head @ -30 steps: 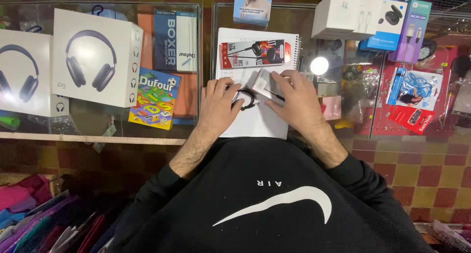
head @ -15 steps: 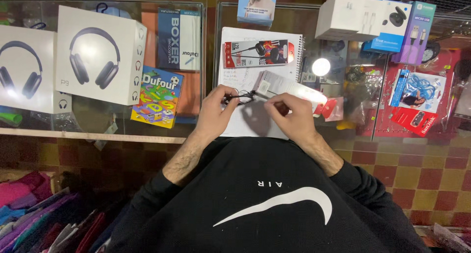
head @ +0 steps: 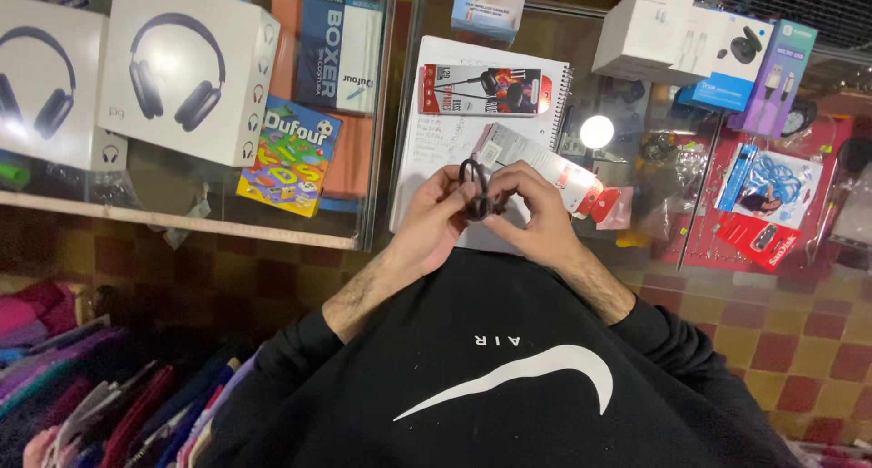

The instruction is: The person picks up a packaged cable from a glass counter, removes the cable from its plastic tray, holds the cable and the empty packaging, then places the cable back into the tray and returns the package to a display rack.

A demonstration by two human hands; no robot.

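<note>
Both hands meet at the middle of the frame over the glass bench (head: 636, 223). The left hand (head: 436, 216) and right hand (head: 531, 206) are both closed on a black cable (head: 474, 188), coiled into a small loop and pinched from each side, likely so it keeps its shape. Just beyond the fingers lies its slim white-and-red package (head: 545, 164), resting on an open notebook (head: 436, 123). White headphone boxes (head: 182, 68) sit upper left.

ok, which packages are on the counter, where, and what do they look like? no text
Headphone box: far left, white, dark headphones pictured.
Earphone pack: on the notebook, red and black, flat.
Opened pack: beside right hand, white, red end.
Earbud box: upper right, white.
</note>
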